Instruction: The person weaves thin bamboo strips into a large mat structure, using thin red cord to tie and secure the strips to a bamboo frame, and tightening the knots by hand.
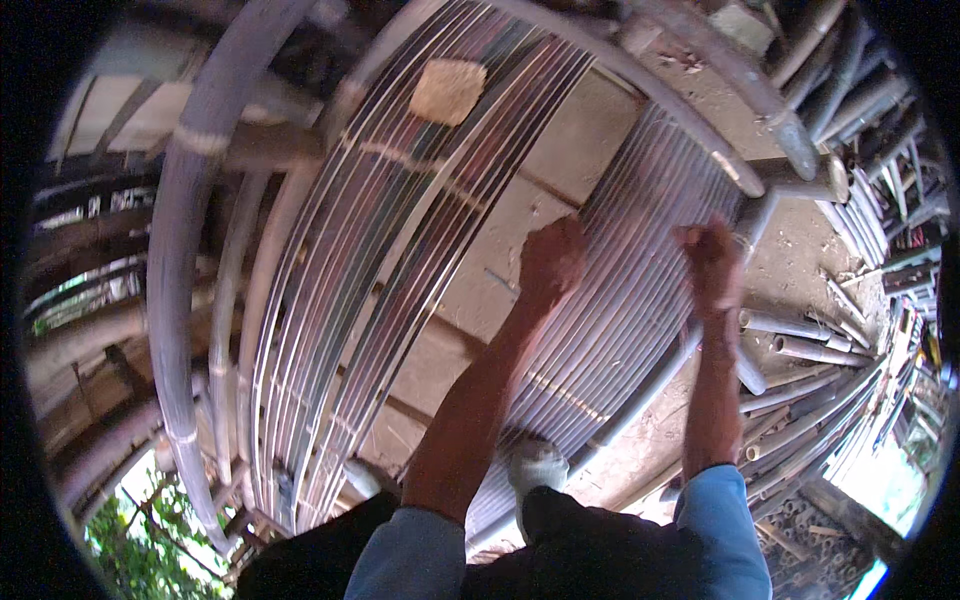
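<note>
A slatted bamboo mat [610, 320] of thin, closely set strips slopes up beneath my arms, blurred toward its far end. My left hand [555, 255] is closed in a fist at its left edge. Over its right side, my right hand [712, 262] is closed too, smeared slightly by motion. What either hand holds, if anything, cannot be made out. To the left lies a long bundle of thin dark and pale strips [420, 220], with a pale tan block [448, 92] on top.
Thick bamboo poles [180, 240] stand at the left, and another pole [640, 75] crosses the far side. Cut bamboo lengths [820, 350] and split strips lie at the right. Near the mat's lower end is my pale shoe [540, 465]. Bare ground [800, 250] shows at right.
</note>
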Available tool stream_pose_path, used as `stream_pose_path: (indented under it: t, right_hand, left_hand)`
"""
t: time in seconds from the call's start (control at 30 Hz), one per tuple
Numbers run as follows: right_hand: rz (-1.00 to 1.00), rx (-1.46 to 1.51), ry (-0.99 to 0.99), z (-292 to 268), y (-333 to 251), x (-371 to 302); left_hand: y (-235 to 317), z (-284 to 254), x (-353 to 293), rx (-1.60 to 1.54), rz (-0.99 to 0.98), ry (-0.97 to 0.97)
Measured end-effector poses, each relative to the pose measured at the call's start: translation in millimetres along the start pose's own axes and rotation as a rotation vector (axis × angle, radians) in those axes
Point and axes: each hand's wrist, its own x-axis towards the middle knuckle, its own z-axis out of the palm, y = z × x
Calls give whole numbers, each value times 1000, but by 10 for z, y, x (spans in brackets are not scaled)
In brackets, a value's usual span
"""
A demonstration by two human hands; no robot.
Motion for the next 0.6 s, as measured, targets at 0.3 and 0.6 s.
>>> stream_pose_path:
  t: [0.3, 0.6]
  right_hand:
    - [-616, -1103, 242, -9, 227, -1320]
    - [-741, -948, -884, 1504, 1465, -2768]
  left_hand:
    - [-324, -326, -381, -761, -69, 224]
    - [-902, -2967, -2142, 26, -27, -495]
